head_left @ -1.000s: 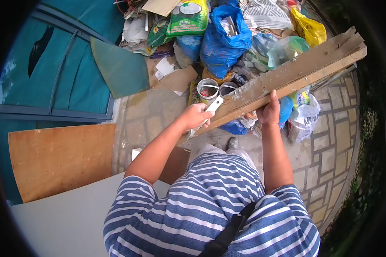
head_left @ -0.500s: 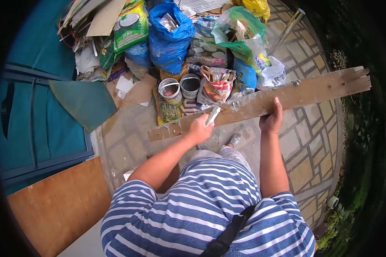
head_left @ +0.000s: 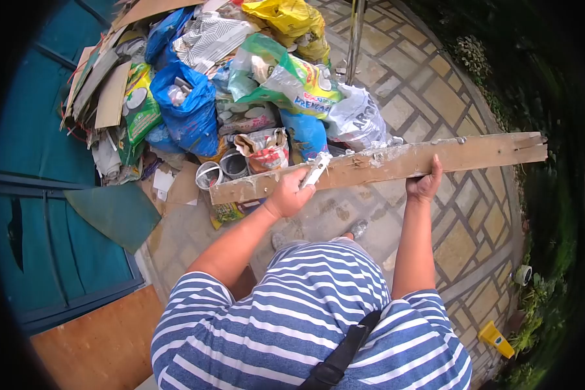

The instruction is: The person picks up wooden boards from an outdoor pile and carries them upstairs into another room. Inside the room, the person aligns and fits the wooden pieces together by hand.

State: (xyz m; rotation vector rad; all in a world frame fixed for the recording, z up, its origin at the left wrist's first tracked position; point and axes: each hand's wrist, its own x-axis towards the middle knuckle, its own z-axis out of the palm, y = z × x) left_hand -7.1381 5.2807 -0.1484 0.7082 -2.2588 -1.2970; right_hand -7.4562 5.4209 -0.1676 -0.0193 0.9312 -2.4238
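Observation:
A long wooden plank [head_left: 383, 167], crusted with pale plaster-like bits along its top edge, is held across in front of me, its right end split and a little higher. My right hand [head_left: 424, 185] grips it from below, the thumb up against its near face. At its left part, my left hand [head_left: 291, 194] is closed around a whitish oblong piece [head_left: 315, 170] that lies across the plank's face. The exact kind of that piece is unclear, and the left fingertips are partly hidden. Whether the left hand also bears the plank, I cannot tell.
Filled bags stand ahead, among them a blue bag [head_left: 187, 114], a green bag [head_left: 266, 68] and a white sack [head_left: 357, 120]. Two buckets, including a white-rimmed bucket [head_left: 208, 175], sit behind the plank. Boards [head_left: 113, 96] lean at the left. A yellow object [head_left: 496, 339] lies at right.
The view has swung to the right, so the bags appear further left. The plank's left end now sits higher in view and its right end lower. Both hands keep their holds.

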